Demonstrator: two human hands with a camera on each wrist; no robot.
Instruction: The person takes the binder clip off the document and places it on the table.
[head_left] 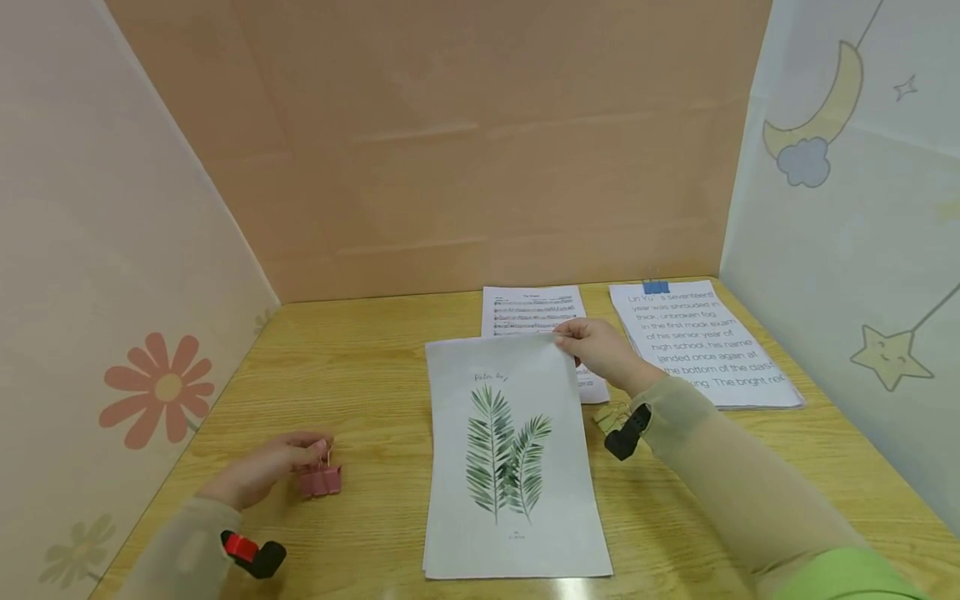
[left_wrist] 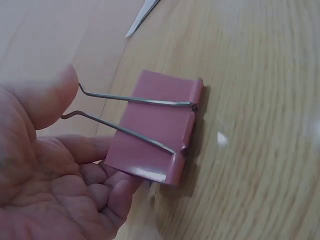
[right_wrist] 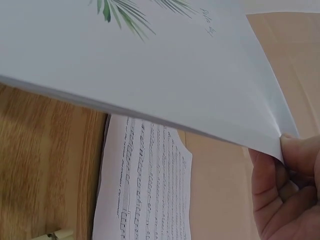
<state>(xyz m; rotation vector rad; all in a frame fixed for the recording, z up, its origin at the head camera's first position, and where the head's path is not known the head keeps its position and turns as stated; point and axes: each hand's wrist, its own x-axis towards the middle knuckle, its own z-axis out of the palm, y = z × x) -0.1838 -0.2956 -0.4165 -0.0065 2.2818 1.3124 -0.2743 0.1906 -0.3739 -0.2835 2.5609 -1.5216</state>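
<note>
The left hand [head_left: 262, 471] pinched a pink metal binder clip [head_left: 321, 481] left of the white leaf-print paper stack [head_left: 512, 467], whose far corner the right hand [head_left: 603, 350] gripped

right hand [right_wrist: 287, 192] pinching leaf-print paper stack [right_wrist: 165, 75], sheet music [right_wrist: 145, 185]

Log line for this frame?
left hand: pinches pink binder clip handles | right hand: lifts leaf-print stack corner | sheet music beneath
</note>
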